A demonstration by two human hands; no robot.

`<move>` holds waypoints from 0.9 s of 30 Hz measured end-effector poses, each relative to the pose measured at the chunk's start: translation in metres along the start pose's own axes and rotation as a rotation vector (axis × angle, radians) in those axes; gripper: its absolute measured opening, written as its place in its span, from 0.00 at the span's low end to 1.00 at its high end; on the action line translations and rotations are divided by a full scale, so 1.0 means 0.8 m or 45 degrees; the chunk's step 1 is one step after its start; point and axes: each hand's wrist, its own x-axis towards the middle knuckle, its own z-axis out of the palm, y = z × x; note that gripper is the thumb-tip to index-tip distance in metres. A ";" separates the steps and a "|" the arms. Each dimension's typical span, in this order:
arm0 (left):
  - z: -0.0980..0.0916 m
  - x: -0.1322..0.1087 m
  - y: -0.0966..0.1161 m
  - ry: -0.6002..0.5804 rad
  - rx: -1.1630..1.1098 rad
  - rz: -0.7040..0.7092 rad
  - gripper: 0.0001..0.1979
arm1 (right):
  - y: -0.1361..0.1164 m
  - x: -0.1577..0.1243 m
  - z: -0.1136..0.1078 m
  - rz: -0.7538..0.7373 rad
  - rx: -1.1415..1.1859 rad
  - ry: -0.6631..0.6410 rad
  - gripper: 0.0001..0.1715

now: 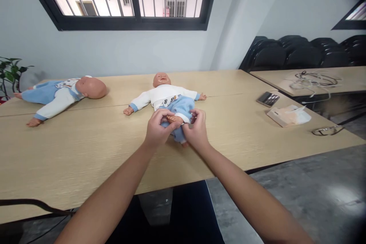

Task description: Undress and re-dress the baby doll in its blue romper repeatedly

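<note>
Plastic baby doll in white top and pale-blue trousers (pixel 167 97): on its back, middle of pale wood-grain table (pixel 100 152). Left hand (pixel 159 126): fingers holding raised foot (pixel 173 119). Right hand (pixel 196 127): fingers narrow, at white trouser cuff (pixel 184 117). Second plastic doll, likewise dressed (pixel 64 93): far left.

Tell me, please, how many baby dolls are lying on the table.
2: one doll lies at the table's left; the second doll lies mid-table, the left hand and right hand at its legs.
</note>
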 end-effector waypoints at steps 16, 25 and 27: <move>0.016 -0.006 0.000 0.099 -0.424 -0.397 0.18 | 0.012 0.000 0.004 -0.038 0.121 -0.099 0.36; 0.013 0.000 -0.007 0.196 -0.465 -0.533 0.23 | -0.004 0.004 -0.015 -0.272 0.042 -0.088 0.06; 0.012 0.001 -0.008 0.199 -0.486 -0.548 0.24 | -0.006 0.006 -0.014 -0.234 0.016 -0.115 0.02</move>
